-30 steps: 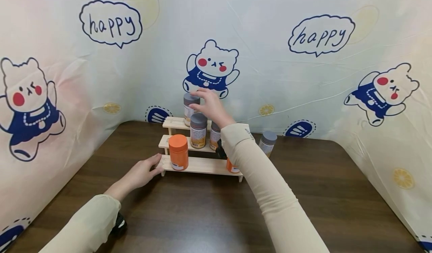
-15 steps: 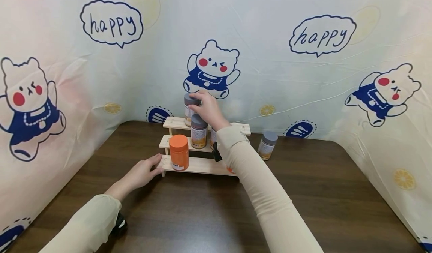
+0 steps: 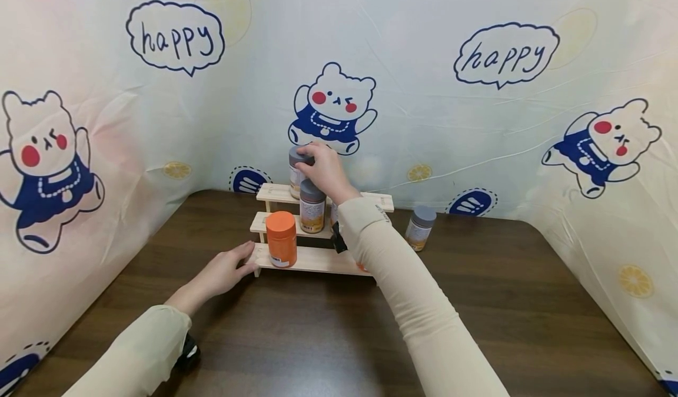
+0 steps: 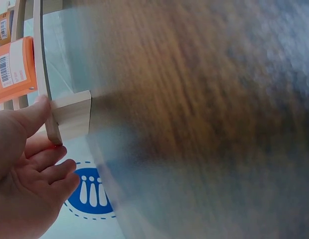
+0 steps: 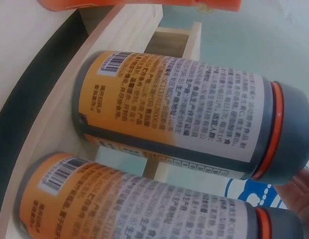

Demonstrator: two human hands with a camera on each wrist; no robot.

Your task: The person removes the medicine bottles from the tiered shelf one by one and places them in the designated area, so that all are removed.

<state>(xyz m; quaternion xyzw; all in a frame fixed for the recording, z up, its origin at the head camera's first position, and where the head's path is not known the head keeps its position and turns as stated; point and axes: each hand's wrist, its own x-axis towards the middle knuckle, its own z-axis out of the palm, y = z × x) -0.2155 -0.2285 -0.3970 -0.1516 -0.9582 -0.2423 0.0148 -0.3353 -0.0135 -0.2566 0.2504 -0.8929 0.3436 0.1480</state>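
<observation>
A three-tier wooden display rack [image 3: 325, 259] stands on the table, its lowest tier's left end pinched by my left hand [image 3: 219, 273]. The left wrist view has the thumb over the shelf board [image 4: 41, 64] and fingers curled below. On the top tier, my right hand [image 3: 329, 172] holds a grey-lidded supplement bottle [image 3: 295, 176] by its lid, thumb and fingers at either side. Before it, on the middle tier, is a similar bottle [image 3: 312, 213]; another beside it is mostly hidden by my right wrist. An orange bottle [image 3: 281, 241] stands upright at the lowest tier's left.
Right of the rack, a grey-lidded bottle [image 3: 421, 229] stands on the dark wooden table [image 3: 296, 338]. My right sleeve [image 3: 408, 303] covers most of another orange bottle [image 3: 361, 266] on the lowest tier. A printed cloth [image 3: 424, 114] closes off the back and sides.
My right hand and forearm have moved slightly left, the fingers closing in on the top bottle's lid. More of the bottle on the table now shows. My left hand stays on the rack.
</observation>
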